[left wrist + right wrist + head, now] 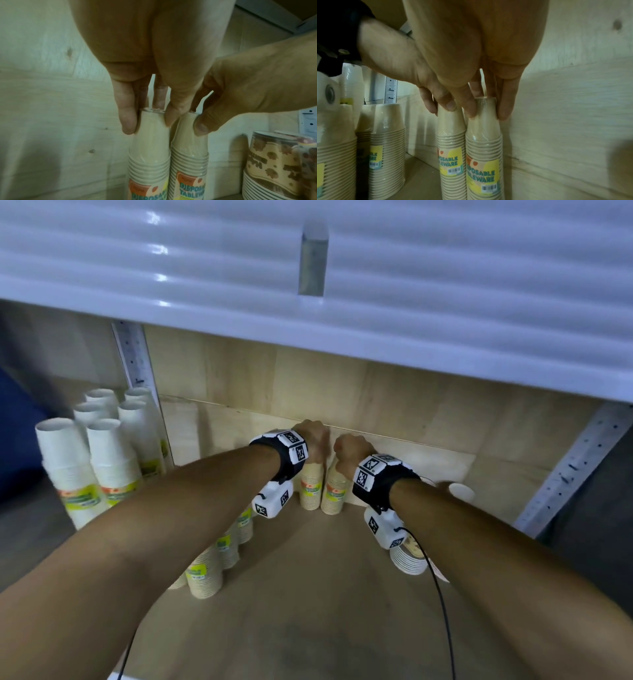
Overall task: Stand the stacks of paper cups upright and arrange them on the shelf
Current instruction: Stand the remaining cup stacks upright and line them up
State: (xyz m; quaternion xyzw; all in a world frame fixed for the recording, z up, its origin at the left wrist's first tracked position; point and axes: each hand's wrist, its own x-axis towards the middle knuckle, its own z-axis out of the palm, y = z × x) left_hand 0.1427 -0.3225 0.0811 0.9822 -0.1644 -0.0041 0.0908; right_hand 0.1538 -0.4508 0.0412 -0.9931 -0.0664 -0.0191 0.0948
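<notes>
On the pale wooden shelf [342,594], against its plywood back wall [394,405], two plastic-wrapped stacks of beige paper cups stand upright, bases upward, touching side by side. The left hand [313,436] pinches the top of the left beige stack [311,487], and the right hand [351,451] pinches the top of the right beige stack [334,493]. More beige stacks [219,553] stand in a row to their left, printed cup stacks [409,559] to the right, with bare board in front.

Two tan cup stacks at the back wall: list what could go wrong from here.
1. Each hand, left and right, pinches only the narrow top of its tan stack; that high grip could tip one on release.
2. A falling stack might knock the row of stacks left of them.
</notes>
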